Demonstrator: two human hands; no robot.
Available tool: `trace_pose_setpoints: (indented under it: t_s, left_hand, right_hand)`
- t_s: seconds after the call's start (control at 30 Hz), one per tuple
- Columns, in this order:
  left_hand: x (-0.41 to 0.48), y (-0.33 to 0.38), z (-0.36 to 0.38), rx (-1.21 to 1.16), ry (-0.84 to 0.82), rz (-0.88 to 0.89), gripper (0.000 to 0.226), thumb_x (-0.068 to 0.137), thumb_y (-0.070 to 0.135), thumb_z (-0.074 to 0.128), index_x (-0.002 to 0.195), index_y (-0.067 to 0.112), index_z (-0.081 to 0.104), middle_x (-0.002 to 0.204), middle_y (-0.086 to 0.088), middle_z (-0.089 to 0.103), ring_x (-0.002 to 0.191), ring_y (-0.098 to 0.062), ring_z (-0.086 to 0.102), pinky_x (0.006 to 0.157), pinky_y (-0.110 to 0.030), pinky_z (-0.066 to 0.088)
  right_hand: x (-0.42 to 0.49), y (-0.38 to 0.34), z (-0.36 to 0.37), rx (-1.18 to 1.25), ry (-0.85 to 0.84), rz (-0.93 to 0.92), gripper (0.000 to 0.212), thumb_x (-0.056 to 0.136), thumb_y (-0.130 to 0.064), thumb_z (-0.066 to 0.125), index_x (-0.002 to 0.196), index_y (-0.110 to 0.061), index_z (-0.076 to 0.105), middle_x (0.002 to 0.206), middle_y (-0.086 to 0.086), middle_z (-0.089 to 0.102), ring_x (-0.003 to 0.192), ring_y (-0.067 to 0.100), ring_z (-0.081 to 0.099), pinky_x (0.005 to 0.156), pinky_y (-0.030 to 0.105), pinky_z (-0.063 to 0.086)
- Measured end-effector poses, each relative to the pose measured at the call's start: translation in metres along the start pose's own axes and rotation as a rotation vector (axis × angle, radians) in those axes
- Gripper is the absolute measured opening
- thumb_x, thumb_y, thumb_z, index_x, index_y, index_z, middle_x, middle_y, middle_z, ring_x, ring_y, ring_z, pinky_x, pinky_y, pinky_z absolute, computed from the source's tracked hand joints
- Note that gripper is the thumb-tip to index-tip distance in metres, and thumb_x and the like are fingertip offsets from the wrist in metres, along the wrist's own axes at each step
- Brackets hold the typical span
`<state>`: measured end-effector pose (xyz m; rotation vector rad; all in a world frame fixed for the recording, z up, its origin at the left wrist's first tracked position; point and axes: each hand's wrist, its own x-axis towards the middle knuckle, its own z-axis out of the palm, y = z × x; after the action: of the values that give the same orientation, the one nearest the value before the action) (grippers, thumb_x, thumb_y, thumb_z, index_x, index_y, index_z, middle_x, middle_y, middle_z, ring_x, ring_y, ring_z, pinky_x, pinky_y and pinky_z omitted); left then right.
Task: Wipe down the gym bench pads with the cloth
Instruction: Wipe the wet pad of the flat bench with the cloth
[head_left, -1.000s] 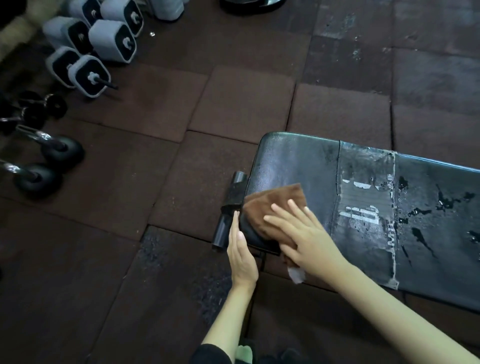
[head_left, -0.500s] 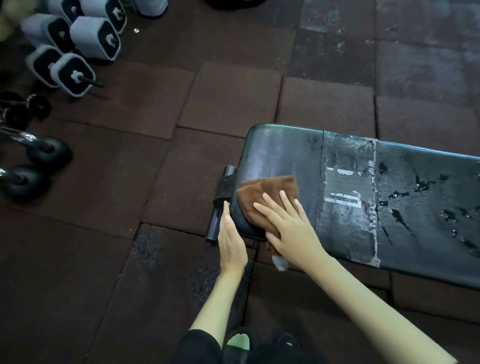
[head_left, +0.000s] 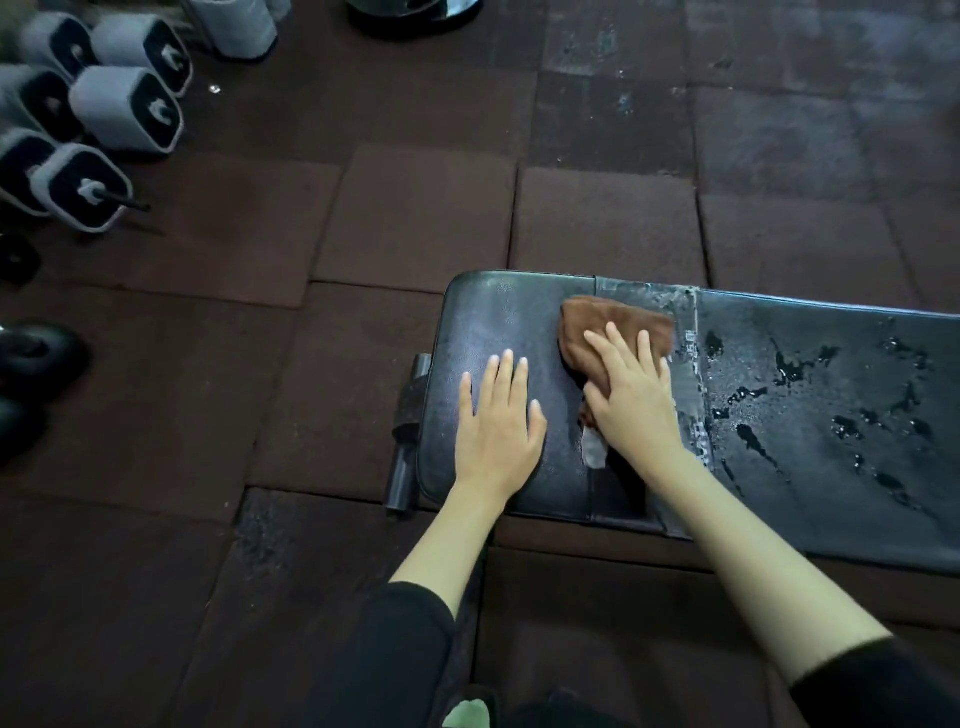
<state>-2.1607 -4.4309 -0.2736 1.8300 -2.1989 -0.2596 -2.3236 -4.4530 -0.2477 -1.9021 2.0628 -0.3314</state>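
Observation:
A black gym bench pad runs from centre to the right edge, worn and cracked, with wet patches on its right part. A brown cloth lies on the pad near a taped seam. My right hand presses flat on the cloth, fingers spread over it, covering its lower half. My left hand rests flat and bare on the pad's left end, fingers apart, holding nothing.
Grey-and-black dumbbells lie on the dark rubber floor tiles at the upper left, with black round weights at the left edge. A black metal bar sticks out at the bench's left end. My dark-clothed legs are below.
My right hand has slid the cloth from the pad's near left corner up and right toward the seam. My left hand has moved from the pad's edge onto its top, lying flat.

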Motion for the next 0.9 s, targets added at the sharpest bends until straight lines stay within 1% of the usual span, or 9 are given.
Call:
trace_pose_setpoints:
  t_s: [0.2,0.33,0.47,0.6,0.63,0.73,0.8,0.9]
  left_hand:
    - [0.001,0.002,0.000,0.035,-0.012,-0.008,0.054,0.093,0.032,0.028,0.142,0.010,0.040,0.149,-0.008,0.037,0.139,-0.022,0.031,0.113,-0.047,0.021]
    - [0.000,0.003,0.000,0.045,-0.018,-0.016,0.054,0.092,0.031,0.029,0.141,0.010,0.041,0.148,-0.007,0.038,0.138,-0.022,0.032,0.112,-0.047,0.025]
    - [-0.001,0.000,-0.001,0.049,-0.035,-0.012,0.055,0.093,0.031,0.029,0.142,0.010,0.039,0.149,-0.007,0.036,0.139,-0.021,0.030,0.113,-0.047,0.023]
    - [0.000,-0.001,-0.001,0.040,-0.040,-0.018,0.055,0.092,0.031,0.030,0.142,0.011,0.040,0.148,-0.007,0.038,0.139,-0.022,0.032,0.112,-0.047,0.022]
    - [0.000,0.000,-0.001,0.033,-0.035,-0.019,0.055,0.091,0.031,0.030,0.140,0.010,0.042,0.147,-0.008,0.040,0.138,-0.022,0.033,0.112,-0.048,0.023]
    - [0.005,0.004,-0.002,0.027,-0.004,-0.036,0.051,0.089,0.029,0.033,0.133,0.010,0.049,0.141,-0.009,0.047,0.133,-0.024,0.040,0.110,-0.053,0.023]
    - [0.012,0.011,-0.002,0.028,0.000,-0.030,0.049,0.089,0.028,0.033,0.131,0.011,0.050,0.140,-0.009,0.048,0.132,-0.024,0.041,0.110,-0.054,0.021]
    - [0.025,0.028,0.003,0.014,-0.025,0.032,0.051,0.091,0.030,0.030,0.135,0.012,0.047,0.143,-0.008,0.045,0.134,-0.023,0.039,0.110,-0.054,0.023]
  right_hand:
    - [0.066,-0.005,-0.004,0.018,0.016,0.022,0.057,0.091,-0.025,0.052,0.144,-0.029,0.033,0.157,-0.002,0.021,0.146,0.031,0.007,0.114,0.054,0.007]
    - [0.077,-0.009,-0.004,0.016,0.028,0.019,0.057,0.090,-0.025,0.052,0.143,-0.029,0.034,0.156,-0.001,0.024,0.145,0.032,0.008,0.114,0.055,0.008]
    - [0.047,-0.009,-0.001,-0.026,-0.001,-0.070,0.058,0.089,-0.025,0.054,0.144,-0.029,0.034,0.157,-0.002,0.023,0.145,0.032,0.010,0.115,0.051,0.008]
    - [-0.001,0.001,0.002,-0.061,-0.045,-0.176,0.061,0.084,-0.024,0.060,0.142,-0.028,0.040,0.154,-0.002,0.030,0.144,0.034,0.019,0.114,0.050,0.014]
    - [-0.013,0.007,0.001,-0.074,-0.055,-0.198,0.060,0.083,-0.026,0.058,0.141,-0.028,0.042,0.152,-0.002,0.033,0.143,0.034,0.021,0.113,0.049,0.017]
    - [-0.044,0.033,-0.009,-0.127,-0.083,-0.229,0.061,0.077,-0.035,0.044,0.138,-0.028,0.046,0.149,-0.003,0.039,0.140,0.033,0.029,0.110,0.048,0.024]
    - [-0.049,0.049,-0.015,-0.134,-0.110,-0.226,0.062,0.077,-0.038,0.039,0.138,-0.030,0.044,0.150,-0.005,0.037,0.141,0.032,0.028,0.111,0.046,0.022]
    - [-0.036,0.061,-0.019,-0.095,-0.096,-0.212,0.061,0.079,-0.034,0.047,0.139,-0.030,0.043,0.151,-0.005,0.036,0.142,0.031,0.024,0.113,0.045,0.018]
